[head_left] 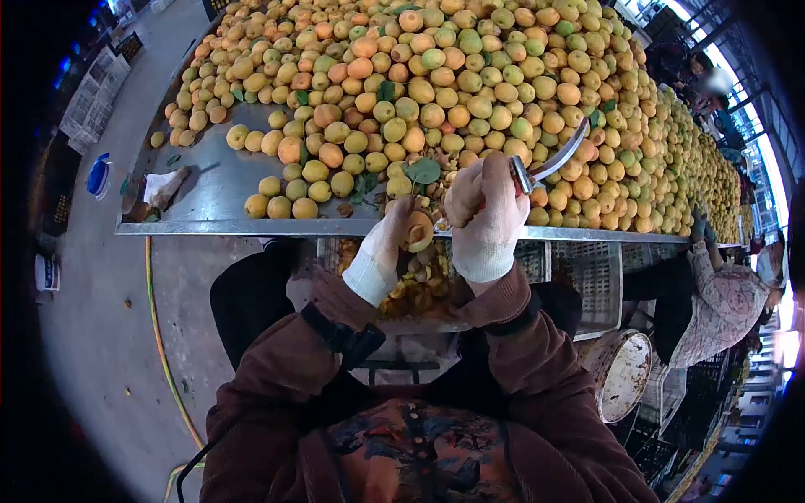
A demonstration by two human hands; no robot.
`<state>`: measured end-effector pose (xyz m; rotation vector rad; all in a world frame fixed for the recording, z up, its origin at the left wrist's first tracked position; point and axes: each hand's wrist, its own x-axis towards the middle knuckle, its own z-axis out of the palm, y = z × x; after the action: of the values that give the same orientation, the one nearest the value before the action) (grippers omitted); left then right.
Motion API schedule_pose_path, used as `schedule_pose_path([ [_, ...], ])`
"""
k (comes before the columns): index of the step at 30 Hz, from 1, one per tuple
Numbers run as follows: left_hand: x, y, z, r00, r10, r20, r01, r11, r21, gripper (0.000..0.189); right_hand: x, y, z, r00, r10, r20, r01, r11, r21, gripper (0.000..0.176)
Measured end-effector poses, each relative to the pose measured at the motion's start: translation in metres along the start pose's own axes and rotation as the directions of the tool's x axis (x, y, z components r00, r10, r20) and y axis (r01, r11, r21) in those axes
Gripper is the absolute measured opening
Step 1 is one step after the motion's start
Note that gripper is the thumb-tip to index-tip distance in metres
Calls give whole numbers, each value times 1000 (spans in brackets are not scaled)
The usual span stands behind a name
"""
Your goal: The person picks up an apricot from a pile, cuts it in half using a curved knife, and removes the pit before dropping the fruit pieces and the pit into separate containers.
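Observation:
My left hand (379, 251), in a white glove with a stained thumb and fingers, is closed on a cut apricot (418, 232) at the table's front edge. Its pale cut face shows. My right hand (489, 214), gloved too, is wrapped round the handle of a curved knife (563, 156). The blade points up and to the right, away from the fruit; most of the handle is hidden in my fist. Beneath both hands, a crate holds cut apricot pieces (417, 289). Beyond them lies a large heap of whole apricots (470, 92) with some green leaves.
The metal table (218, 172) has a raised front rim. A crumpled pale cloth or bag (165, 188) lies at its left end. A white bucket (622, 375) and plastic crates (587, 281) stand at right, near another person (725, 298). A yellow hose (163, 344) runs along the floor.

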<state>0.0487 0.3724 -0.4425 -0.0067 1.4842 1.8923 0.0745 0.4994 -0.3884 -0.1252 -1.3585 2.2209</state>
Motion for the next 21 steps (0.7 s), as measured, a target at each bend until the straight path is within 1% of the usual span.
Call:
schedule_pose_path([
  [1, 9, -15, -4, 998, 34, 45, -25, 982, -188, 52, -1, -1, 3, 1000, -8, -15, 9, 999, 40, 29],
  [2, 17, -29, -8, 994, 78, 82, -42, 927, -372, 50, -1, -1, 5, 999, -16, -29, 18, 997, 79, 30],
  [3, -2, -2, 12, 1000, 10, 26, -3, 964, -267, 48, -2, 1, 3, 999, -14, -44, 18, 996, 83, 29],
  [4, -1, -2, 16, 1000, 13, 24, -6, 962, -272, 48, -3, 1, 2, 999, -13, -39, 16, 997, 80, 29],
  [6, 2, -4, 20, 999, -16, -29, 3, 915, -403, 50, -4, 1, 1, 999, -14, -30, 18, 985, 169, 26],
  [7, 0, -6, 18, 999, -13, -29, 0, 913, -408, 50, -3, 3, 0, 999, -29, -28, 33, 990, 135, 23],
  [8, -4, -10, 12, 994, 99, 50, -90, 984, -157, 53, -4, 3, 0, 999, -30, -25, 33, 991, 131, 23],
  [9, -6, -14, 7, 971, 185, 154, -201, 975, 97, 56, -6, 0, 5, 999, -37, 27, 35, 998, 53, 28],
  [10, 0, -22, 0, 971, 186, 153, -202, 975, 93, 56, -7, -2, 8, 996, -39, 79, 41, 999, -24, 34],
  [11, 12, -33, -7, 917, 333, 220, -374, 910, 181, 62, -4, 0, 2, 994, -7, 111, 13, 998, -56, 37],
  [12, 14, -28, -7, 837, 460, 297, -534, 806, 255, 67, -2, -1, -1, 994, -5, 112, 12, 998, -56, 37],
  [13, 12, -25, -7, 838, 458, 296, -532, 807, 256, 67, 1, -1, -3, 992, 14, 124, -27, 994, 106, 32],
  [14, 8, -22, -8, 816, 492, 304, -578, 712, 398, 70, 3, -1, -5, 990, 33, 136, -69, 962, 264, 28],
  [15, 4, -17, -7, 792, 521, 317, -604, 598, 527, 72, 6, -3, -4, 991, 116, 72, -132, 947, 292, 32],
  [16, 7, -19, -9, 796, 518, 313, -599, 602, 527, 72, 8, -2, -7, 990, 122, 71, -137, 946, 292, 32],
  [18, 12, -18, -14, 697, 582, 420, -677, 339, 653, 70, 11, 5, -16, 973, 219, 74, -229, 866, 444, 33],
  [19, 10, -12, -8, 865, 393, 313, -498, 755, 427, 70, 13, 9, -18, 970, 239, 47, -234, 865, 443, 38],
  [20, 12, -12, -8, 868, 386, 312, -491, 758, 429, 70, 14, 14, -22, 969, 244, 42, -237, 863, 446, 38],
  [21, 13, -14, -9, 841, 428, 330, -537, 590, 603, 71, 15, 17, -24, 963, 265, 48, -254, 836, 486, 39],
])
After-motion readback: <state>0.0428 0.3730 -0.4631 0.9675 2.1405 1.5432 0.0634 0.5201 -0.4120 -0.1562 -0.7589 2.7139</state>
